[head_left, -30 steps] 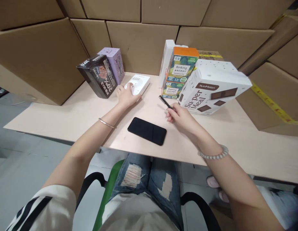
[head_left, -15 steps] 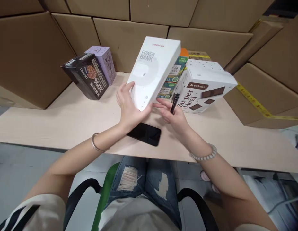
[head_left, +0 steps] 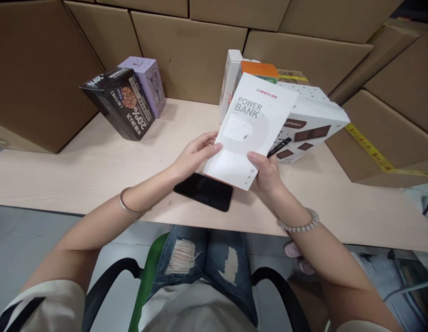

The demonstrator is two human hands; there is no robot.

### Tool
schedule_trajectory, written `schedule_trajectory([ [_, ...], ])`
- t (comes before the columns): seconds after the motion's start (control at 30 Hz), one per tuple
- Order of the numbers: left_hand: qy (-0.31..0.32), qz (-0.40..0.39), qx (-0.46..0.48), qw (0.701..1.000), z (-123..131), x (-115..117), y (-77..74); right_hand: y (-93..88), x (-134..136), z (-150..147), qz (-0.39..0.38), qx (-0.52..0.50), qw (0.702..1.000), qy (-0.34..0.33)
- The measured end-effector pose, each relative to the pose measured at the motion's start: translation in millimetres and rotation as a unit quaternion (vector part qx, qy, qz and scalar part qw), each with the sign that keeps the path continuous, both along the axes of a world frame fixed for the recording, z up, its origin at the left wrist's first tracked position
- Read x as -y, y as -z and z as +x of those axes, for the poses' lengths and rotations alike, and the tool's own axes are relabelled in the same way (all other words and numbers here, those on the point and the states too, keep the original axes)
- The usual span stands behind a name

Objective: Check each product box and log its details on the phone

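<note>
A white power bank box [head_left: 250, 131] is tilted above the table, its printed front facing me. My left hand [head_left: 196, 154] grips its left edge, thumb on the front. At the lower right edge my right hand [head_left: 267, 173] holds the box too, with the thumb pressed on its face. A black pen [head_left: 279, 147] sticks out from behind the fingers of that hand. Below the box a black smartphone [head_left: 205, 192] lies flat on the table. My fingers behind the box are mostly hidden.
On the left stand a black box [head_left: 120, 103] and a purple box [head_left: 145, 83]. Behind the held box are a narrow white box [head_left: 229, 76], an orange-topped box [head_left: 258, 69] and a white NutriMotion box [head_left: 311, 124]. Cardboard cartons [head_left: 189, 55] line the back of the table [head_left: 158, 161].
The power bank box has moved right and down, towards me. My right hand has taken hold of its right edge. A narrow white box now shows behind it.
</note>
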State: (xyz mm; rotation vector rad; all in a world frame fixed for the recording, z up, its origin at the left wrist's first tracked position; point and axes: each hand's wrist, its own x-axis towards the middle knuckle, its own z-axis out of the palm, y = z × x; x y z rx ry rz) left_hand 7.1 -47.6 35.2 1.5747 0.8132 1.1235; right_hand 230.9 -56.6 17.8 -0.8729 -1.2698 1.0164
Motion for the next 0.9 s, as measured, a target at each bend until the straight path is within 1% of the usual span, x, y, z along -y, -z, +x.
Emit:
schedule_trajectory([
  [0.03,0.045,-0.031,0.006,0.998,-5.8,-4.5,-5.7,-1.4,0.8,-0.4,0.007,0.008,1.0,-0.007],
  [0.1,0.094,-0.045,0.006,0.995,-17.6,-10.2,-14.0,-4.0,2.6,-1.4,0.023,0.037,0.999,-0.019],
  [0.13,0.103,-0.04,0.003,0.994,-23.2,-11.7,-15.8,-4.9,3.3,-1.7,0.03,0.054,0.998,-0.02],
  [0.2,0.105,-0.024,0.001,0.994,-33.0,-12.5,-14.4,-6.5,4.4,-1.7,0.037,0.083,0.996,-0.014],
  [0.27,0.087,0.002,0.012,0.996,-40.5,-12.3,-8.2,-8.1,5.2,-0.5,0.032,0.105,0.994,0.004],
  [0.33,0.054,0.044,0.018,0.997,-45.9,-12.3,-1.7,-9.9,5.4,1.7,0.025,0.125,0.991,0.029],
  [0.4,0.004,0.117,-0.001,0.993,-50.0,-12.1,1.1,-10.9,3.9,4.3,0.021,0.142,0.988,0.056],
  [0.43,-0.026,0.167,-0.021,0.985,-51.7,-11.5,0.6,-10.6,2.4,5.4,0.022,0.148,0.986,0.068],
  [0.5,-0.084,0.278,-0.079,0.954,-54.9,-8.8,-3.0,-8.1,-2.5,6.7,0.024,0.145,0.986,0.076],
  [0.6,-0.139,0.416,-0.189,0.879,-57.9,-2.9,-7.6,-1.1,-11.0,5.3,0.005,0.111,0.993,0.042],
  [0.7,-0.16,0.505,-0.263,0.806,-57.9,-1.6,-2.9,4.7,-16.1,2.5,-0.013,0.052,0.999,0.006],
  [0.77,-0.165,0.546,-0.264,0.778,-56.8,-5.2,3.9,5.9,-16.2,1.9,-0.001,0.016,1.0,0.007],
  [0.8,-0.165,0.556,-0.251,0.775,-56.4,-7.9,7.2,5.7,-15.2,2.1,0.009,0.012,1.0,0.016],
  [0.83,-0.163,0.557,-0.231,0.781,-56.1,-10.8,9.9,5.0,-13.5,2.7,0.018,0.022,0.999,0.026],
  [0.87,-0.157,0.545,-0.206,0.797,-55.9,-13.5,11.8,3.7,-11.1,3.3,0.025,0.045,0.998,0.034],
  [0.9,-0.146,0.516,-0.178,0.825,-55.9,-16.0,12.8,1.9,-8.0,3.8,0.033,0.078,0.996,0.036],
])
